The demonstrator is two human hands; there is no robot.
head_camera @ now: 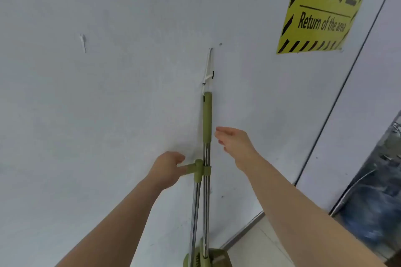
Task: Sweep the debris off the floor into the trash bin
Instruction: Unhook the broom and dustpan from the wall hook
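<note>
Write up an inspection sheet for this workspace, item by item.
Surface: tiled floor at the bottom edge; no debris seen.
Job's things: broom hangs against the wall; dustpan handle on a steel pole clipped beside it; trash bin not seen.
Clutter: nothing seen.
Hands: left hand grips the dustpan handle; right hand open, fingers just beside the broom's green grip.
Cables: white cord from wall hook to broom top.
Surroundings: white wall, yellow sign, blurred blue object at right.
</note>
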